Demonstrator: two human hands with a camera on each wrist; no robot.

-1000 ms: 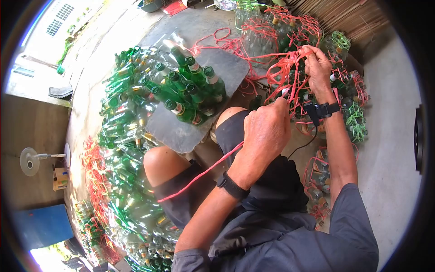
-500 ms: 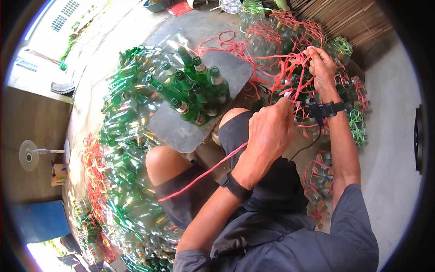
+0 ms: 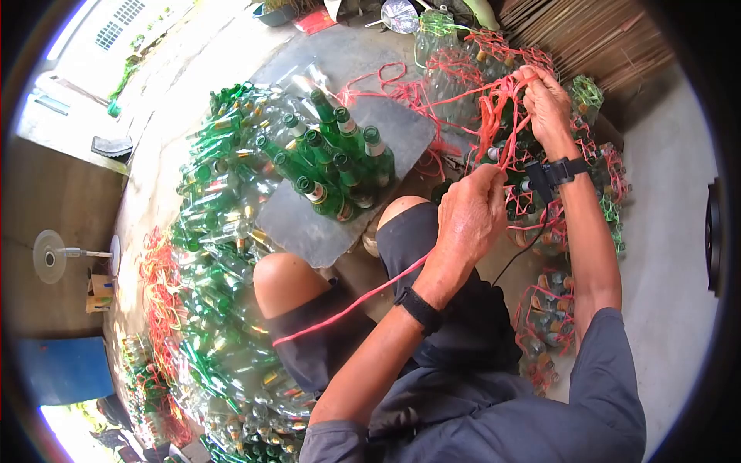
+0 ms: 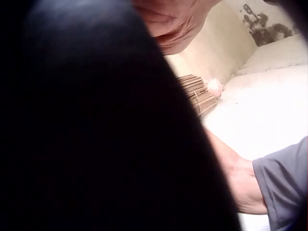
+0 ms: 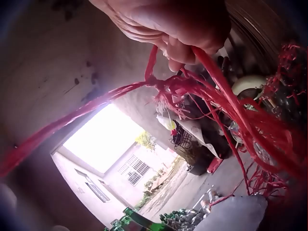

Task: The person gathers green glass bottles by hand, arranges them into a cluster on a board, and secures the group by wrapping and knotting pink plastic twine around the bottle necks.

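In the head view my left hand (image 3: 472, 212) grips red plastic cord in curled fingers. One strand of the red cord (image 3: 351, 310) trails from under it across the dark shorts. Farther up and right, my right hand (image 3: 548, 112) pinches the top of a bundle of red cord (image 3: 491, 123), whose strands run down toward the left hand. The right wrist view shows a knot (image 5: 156, 83) in the cord just below the fingers. Mostly a dark blurred shape fills the left wrist view, with part of a hand (image 4: 175, 24) at the top.
Several upright green bottles (image 3: 375, 158) stand on a grey board (image 3: 305, 231) before the knees. A large heap of bottles (image 3: 212, 270) lies at the left. Bottles netted in red cord (image 3: 455, 65) stand behind the hands, near a bundle of sticks (image 3: 587, 38).
My left hand has shifted slightly up and right toward the right hand, still gripping the cord. The hanging strands have gathered into a narrower bundle. The head view has tilted a little.
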